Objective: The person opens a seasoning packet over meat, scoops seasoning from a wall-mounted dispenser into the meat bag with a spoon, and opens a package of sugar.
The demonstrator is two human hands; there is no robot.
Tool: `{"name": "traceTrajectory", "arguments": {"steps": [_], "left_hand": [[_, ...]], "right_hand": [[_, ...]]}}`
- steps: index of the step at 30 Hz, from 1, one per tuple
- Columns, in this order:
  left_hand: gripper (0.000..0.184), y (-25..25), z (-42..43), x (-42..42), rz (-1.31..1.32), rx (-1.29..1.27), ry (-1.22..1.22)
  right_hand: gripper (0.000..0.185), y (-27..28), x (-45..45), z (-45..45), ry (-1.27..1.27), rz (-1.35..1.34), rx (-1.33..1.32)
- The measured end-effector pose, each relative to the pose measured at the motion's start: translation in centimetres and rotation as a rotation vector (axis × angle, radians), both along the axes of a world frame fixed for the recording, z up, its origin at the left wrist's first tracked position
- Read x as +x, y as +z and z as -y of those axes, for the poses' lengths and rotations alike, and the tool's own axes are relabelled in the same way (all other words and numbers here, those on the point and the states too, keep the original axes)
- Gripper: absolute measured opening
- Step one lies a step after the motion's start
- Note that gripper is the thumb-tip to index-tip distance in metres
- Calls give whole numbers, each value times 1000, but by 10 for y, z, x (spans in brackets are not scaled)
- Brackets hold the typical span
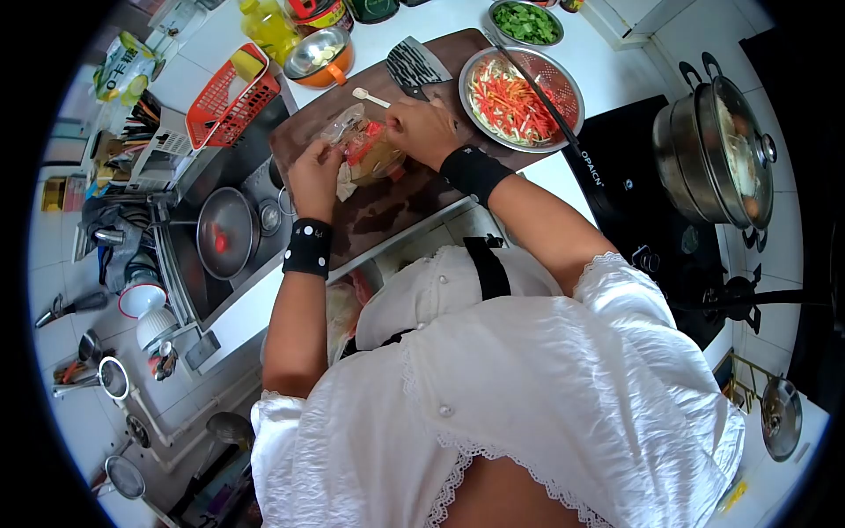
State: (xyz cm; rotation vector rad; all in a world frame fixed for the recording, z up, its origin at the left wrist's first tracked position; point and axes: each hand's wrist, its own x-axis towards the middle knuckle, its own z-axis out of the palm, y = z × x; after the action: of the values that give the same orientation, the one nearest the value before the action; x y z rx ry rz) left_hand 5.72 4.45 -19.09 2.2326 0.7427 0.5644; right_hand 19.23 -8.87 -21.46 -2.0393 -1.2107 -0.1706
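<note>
The fingers of the left hand (314, 179) are closed on one edge of the clear bag (374, 151), and those of the right hand (424, 132) pinch the handle of the small spoon (366, 95); I cannot tell if they also grip the bag's other edge.

Under both hands is the largest thing here, the dark cutting board (352, 231), wet in places. To the right, on the stove, stands the steamer pot (691, 167) with its see-through lid. Smaller is the colander (566, 81), which holds red and pale shreds, with dark chopsticks (533, 85) laid across it. The cleaver (420, 62) with striped blade lies near the far edge of the board.

The bag, with red print and something brown inside, is between the hands, above the board. The step in hand seems to be handling this bag at its top. The next move, I judge, calls for a steady left pinch and a level spoon, so that nothing spills.
</note>
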Motion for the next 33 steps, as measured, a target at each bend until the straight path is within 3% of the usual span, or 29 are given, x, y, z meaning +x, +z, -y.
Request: {"name": "traceTrajectory", "arguments": {"steps": [17, 20, 23, 33], "left_hand": [[21, 10, -13, -1, -59, 106, -34], [23, 6, -18, 5, 26, 52, -183], [28, 19, -8, 10, -152, 21, -102], [26, 6, -18, 16, -162, -36, -187]], "right_hand": [[9, -6, 0, 7, -15, -68, -26], [9, -8, -1, 9, -27, -40, -20], [9, -5, -1, 9, -21, -47, -12], [7, -3, -3, 10, -46, -145, -1]]}}
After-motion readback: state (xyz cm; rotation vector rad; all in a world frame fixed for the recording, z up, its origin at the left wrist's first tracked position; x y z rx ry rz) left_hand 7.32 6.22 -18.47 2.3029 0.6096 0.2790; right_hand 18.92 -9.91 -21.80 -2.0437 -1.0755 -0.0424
